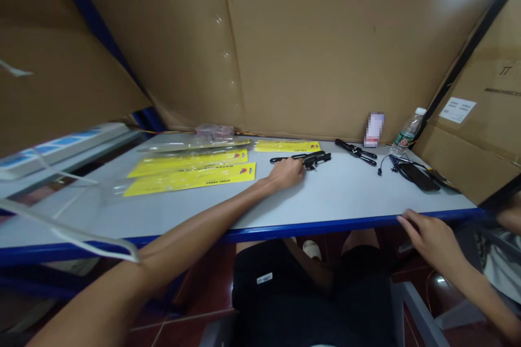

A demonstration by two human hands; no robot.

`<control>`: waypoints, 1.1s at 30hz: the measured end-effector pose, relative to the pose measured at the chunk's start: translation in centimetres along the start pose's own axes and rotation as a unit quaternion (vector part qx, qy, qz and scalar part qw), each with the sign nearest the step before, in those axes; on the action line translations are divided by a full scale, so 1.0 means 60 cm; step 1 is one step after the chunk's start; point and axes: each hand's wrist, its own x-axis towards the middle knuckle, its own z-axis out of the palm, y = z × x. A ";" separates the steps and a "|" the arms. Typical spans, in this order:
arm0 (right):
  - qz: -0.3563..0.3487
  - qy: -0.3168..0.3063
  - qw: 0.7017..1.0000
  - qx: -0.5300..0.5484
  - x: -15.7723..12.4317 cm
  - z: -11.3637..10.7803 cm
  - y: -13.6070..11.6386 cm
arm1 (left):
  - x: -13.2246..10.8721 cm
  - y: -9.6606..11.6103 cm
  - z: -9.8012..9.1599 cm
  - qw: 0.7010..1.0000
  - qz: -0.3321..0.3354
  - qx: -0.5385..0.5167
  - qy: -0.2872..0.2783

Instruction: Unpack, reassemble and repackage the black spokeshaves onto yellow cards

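My left hand [287, 173] reaches across the table, its fingers closed over a black spokeshave [319, 159] with long handles. The fingertips are partly hidden behind the hand, and black handles show beyond it. Further right lie more black spokeshaves [356, 152], apart from my hands. By the table's blue front edge is my right hand [433, 238], its fingers curled together with nothing visible in them. Left of my left hand, yellow cards [191, 180] with clear plastic covers lie in overlapping rows. Another yellow card [287, 146] lies behind the left hand.
At the right end of the grey table [342, 200] are a plastic bottle [408, 131], a dark phone-like object [421, 176] and thin cables. Cardboard [309, 49] walls the back. A power strip [65, 149] and white cable [77, 238] are at left. Another person's arm shows far right.
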 end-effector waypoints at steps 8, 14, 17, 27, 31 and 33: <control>-0.087 -0.020 0.992 0.086 0.211 -0.013 -0.208 | -0.001 0.000 0.001 1.000 0.003 0.028 0.012; -0.145 -0.057 0.978 0.137 0.314 0.032 -0.270 | 0.001 -0.003 0.005 1.000 0.000 0.022 0.020; -0.154 -0.055 0.974 0.158 0.338 0.040 -0.288 | 0.003 -0.005 0.006 1.000 -0.005 0.018 0.021; -0.116 0.007 0.942 0.314 0.354 0.076 -0.292 | 0.004 -0.010 0.005 1.000 -0.013 0.007 0.017; -0.082 0.011 0.927 0.367 0.365 0.092 -0.303 | 0.000 -0.005 0.010 0.999 -0.017 0.014 0.025; -0.074 0.022 0.920 0.384 0.367 0.097 -0.309 | -0.001 -0.002 0.012 0.999 -0.019 0.018 0.030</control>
